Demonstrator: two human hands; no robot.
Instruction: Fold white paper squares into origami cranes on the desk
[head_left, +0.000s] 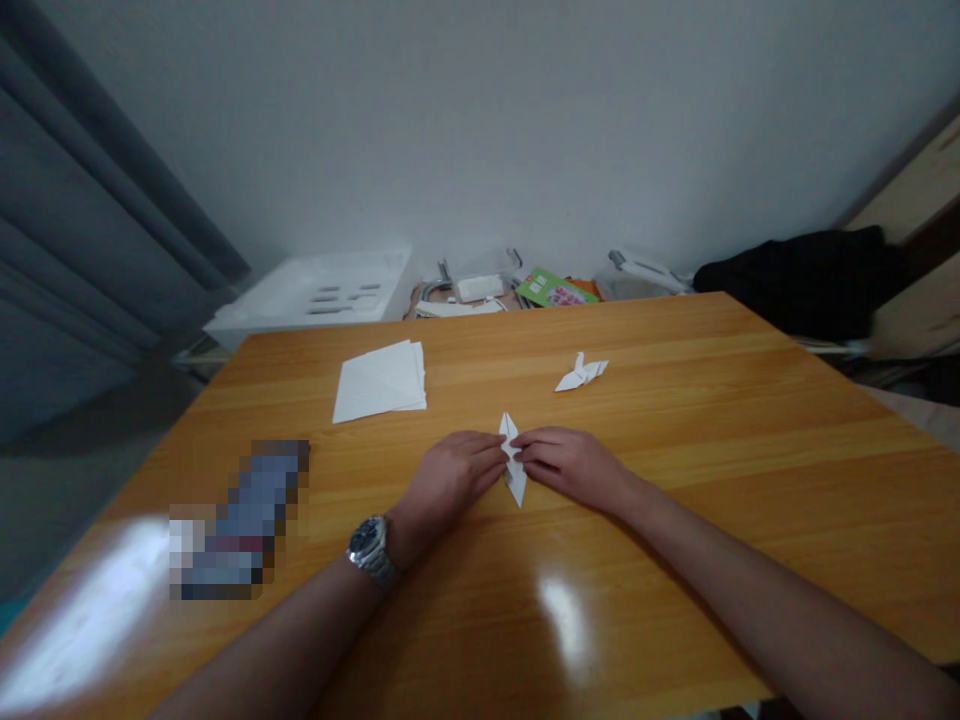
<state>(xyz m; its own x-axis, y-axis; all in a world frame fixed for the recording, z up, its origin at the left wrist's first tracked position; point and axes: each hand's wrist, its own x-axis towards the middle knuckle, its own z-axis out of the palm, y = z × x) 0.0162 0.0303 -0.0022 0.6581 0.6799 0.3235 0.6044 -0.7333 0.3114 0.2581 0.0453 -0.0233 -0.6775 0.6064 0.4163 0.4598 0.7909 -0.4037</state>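
Observation:
A narrow folded white paper (514,478), pointed at both ends, lies on the wooden table (675,420) between my hands. My left hand (457,475), with a silver watch on its wrist, presses its fingertips on the paper's left edge. From the other side, my right hand (574,465) has its fingertips on the right edge. The fingers of both hands are close together. Beyond my right hand sits a folded paper bird (582,375). Several white sheets (381,382) lie stacked at the back left.
A blurred, pixelated dark object (251,520) rests on the table's left side. Behind the far edge are a white tray (322,285), a green packet (553,287) and assorted clutter. Dark cloth (795,280) lies at the back right.

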